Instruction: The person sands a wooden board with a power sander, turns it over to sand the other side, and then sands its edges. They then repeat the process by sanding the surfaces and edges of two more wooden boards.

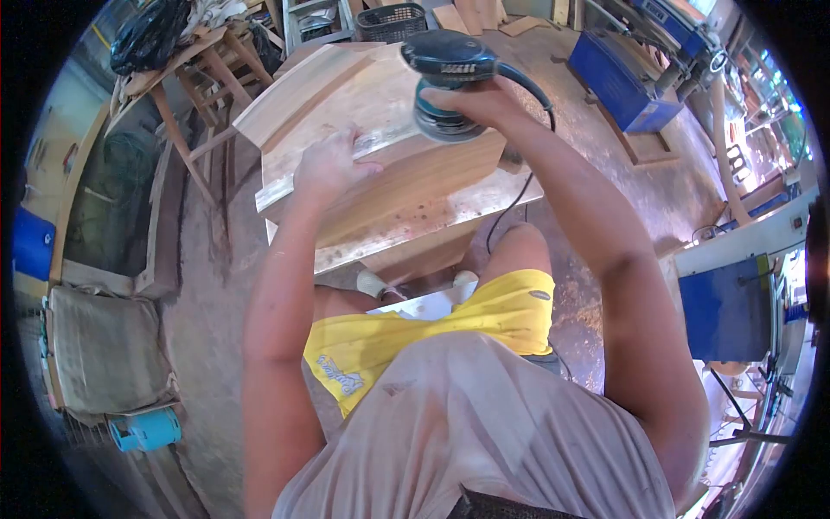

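My right hand (480, 99) is wrapped round the teal and black power sander (445, 65), whose round pad is over the right part of the wooden piece (415, 177). A dark cord runs from the sander down past my right forearm. My left hand (333, 164) lies on the near left edge of the same wooden piece, thumb and fingers apart. Below that piece is a speckled board (406, 223) on the work surface. Whether the sander's pad touches the wood is hard to tell.
A wooden trestle (169, 121) with a black plastic bag (147, 39) stands at the upper left. Behind the work are a dark crate (391, 22) and wood offcuts. A blue machine (618, 82) is at the upper right. A light blue cylinder (145, 430) lies lower left.
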`<control>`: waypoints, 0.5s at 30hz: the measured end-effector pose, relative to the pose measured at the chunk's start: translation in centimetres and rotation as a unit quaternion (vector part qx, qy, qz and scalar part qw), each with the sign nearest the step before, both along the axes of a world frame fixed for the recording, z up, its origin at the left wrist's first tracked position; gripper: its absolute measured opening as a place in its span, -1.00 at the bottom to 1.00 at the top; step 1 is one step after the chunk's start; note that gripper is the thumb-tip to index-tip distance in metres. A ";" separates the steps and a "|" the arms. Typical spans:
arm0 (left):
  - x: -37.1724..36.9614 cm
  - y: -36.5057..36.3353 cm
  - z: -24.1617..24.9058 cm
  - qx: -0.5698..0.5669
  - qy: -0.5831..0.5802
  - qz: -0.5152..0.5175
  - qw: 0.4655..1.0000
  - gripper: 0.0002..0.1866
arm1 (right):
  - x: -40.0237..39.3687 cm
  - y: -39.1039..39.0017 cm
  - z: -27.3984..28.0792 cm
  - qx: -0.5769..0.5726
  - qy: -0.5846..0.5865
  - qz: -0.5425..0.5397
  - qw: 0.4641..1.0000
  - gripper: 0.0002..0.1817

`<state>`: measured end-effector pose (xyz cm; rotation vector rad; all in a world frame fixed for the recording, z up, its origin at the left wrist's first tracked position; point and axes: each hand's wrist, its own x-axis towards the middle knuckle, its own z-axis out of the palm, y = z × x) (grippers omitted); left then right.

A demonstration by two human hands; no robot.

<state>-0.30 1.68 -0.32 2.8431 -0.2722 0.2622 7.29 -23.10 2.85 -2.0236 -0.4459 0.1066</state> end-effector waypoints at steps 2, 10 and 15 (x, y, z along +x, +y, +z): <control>-0.2 -0.3 0.4 0.019 0.014 0.007 1.000 -0.34 | -0.9 0.3 0.6 0.012 0.013 -0.004 1.000 -0.37; -0.7 2.0 -0.5 0.046 0.006 0.011 0.999 -0.35 | -0.6 1.5 -0.6 0.054 -0.004 0.005 0.998 -0.36; -2.2 4.9 -0.4 0.096 0.012 0.025 0.995 -0.34 | -1.3 1.2 0.0 -0.018 0.000 -0.012 1.000 -0.37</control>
